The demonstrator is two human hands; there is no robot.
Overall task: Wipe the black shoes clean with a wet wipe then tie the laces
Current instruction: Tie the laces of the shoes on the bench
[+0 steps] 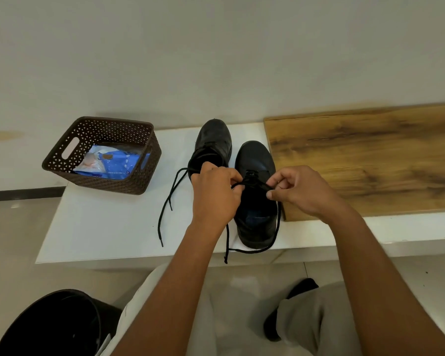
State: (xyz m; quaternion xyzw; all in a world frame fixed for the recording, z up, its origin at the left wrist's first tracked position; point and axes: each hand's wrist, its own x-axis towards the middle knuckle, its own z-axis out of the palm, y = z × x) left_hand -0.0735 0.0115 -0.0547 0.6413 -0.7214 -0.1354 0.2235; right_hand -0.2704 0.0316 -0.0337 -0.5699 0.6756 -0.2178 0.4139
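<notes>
Shoes (254, 176) side by side, toes toward wall; hands (213, 194) pinching laces (252, 185).

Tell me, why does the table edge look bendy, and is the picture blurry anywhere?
In the head view, the wide-angle lens bows the white table edge and the wall line; the wooden board looks smeared; the shoes are dark with soft glints; the left hand and right hand look fairly sharp.

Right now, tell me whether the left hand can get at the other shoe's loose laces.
Probably yes: the loose laces lie uncovered beside the left hand, but its fingers must first release the lace they pinch.
</notes>
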